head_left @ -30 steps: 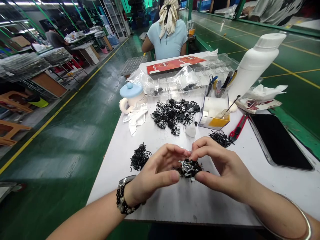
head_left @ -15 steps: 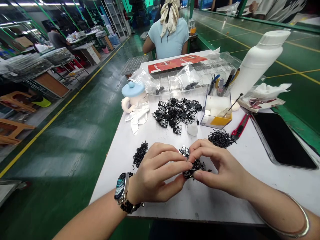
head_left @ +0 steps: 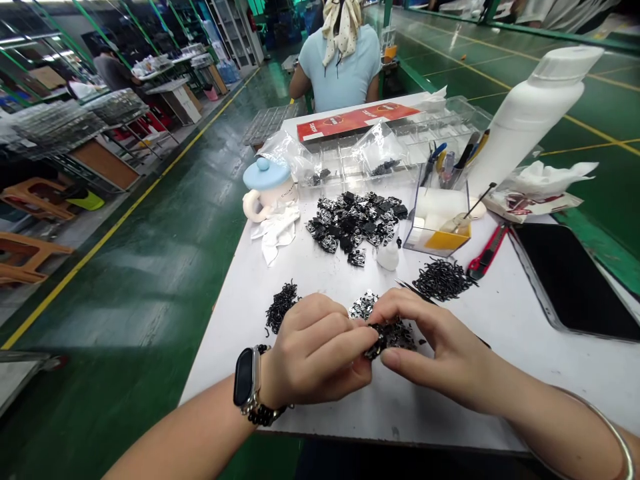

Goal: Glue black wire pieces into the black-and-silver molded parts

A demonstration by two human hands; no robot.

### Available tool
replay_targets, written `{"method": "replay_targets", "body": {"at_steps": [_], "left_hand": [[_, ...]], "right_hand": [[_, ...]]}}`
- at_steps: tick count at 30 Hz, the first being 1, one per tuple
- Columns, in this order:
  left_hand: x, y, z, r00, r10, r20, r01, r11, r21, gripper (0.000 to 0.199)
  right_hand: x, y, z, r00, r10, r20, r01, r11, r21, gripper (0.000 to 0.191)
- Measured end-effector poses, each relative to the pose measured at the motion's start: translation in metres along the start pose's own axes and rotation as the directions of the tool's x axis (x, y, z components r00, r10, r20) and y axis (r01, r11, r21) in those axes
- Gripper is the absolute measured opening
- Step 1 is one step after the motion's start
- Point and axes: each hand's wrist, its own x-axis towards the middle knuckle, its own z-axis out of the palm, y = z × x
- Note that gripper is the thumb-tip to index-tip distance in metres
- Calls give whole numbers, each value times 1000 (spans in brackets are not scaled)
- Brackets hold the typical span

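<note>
My left hand (head_left: 323,350) is closed at the front of the white table (head_left: 320,423), its fingertips pinching a small black and metallic part (head_left: 374,343). Thumb and index finger of my right hand (head_left: 435,347) curve around the right side of that part, the index fingertip touching it. Just beyond my fingertips lie small silver pieces (head_left: 363,305), and a pile of small dark pieces (head_left: 400,333) is partly hidden between my hands. Two heaps of black curved pieces flank them, one on the left (head_left: 281,307), one on the right (head_left: 444,279). Tweezers (head_left: 415,290) lie partly under my right hand.
Black clip-like parts (head_left: 355,223) are heaped mid-table. Behind are a lidded mug (head_left: 270,187), plastic trays and bags. A tool box (head_left: 437,220), white bottle (head_left: 535,120), red cutter (head_left: 487,253) and phone (head_left: 575,277) stand or lie right. A person (head_left: 340,63) sits ahead.
My left fingers have curled in more around the small part. The tweezers and more of the silver pieces have come into sight. The view has shifted slightly.
</note>
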Motion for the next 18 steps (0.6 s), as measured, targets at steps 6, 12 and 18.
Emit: {"method": "replay_targets", "body": {"at_steps": [6,12,18], "left_hand": [[-4,-1,3,998,55,-19,-51,986,158,25],[-8,-1,6,997,74,-31,-66,975,211,21],[-9,-2,8,993,102,-53,-90,975,205,22]], "right_hand": [[-4,-3,11,996,94,8,-94,992,84,25],[-7,0,13,981,178,79,-193,941,279,23],[-6,3,15,973,203,106,-229,883,411,21]]}}
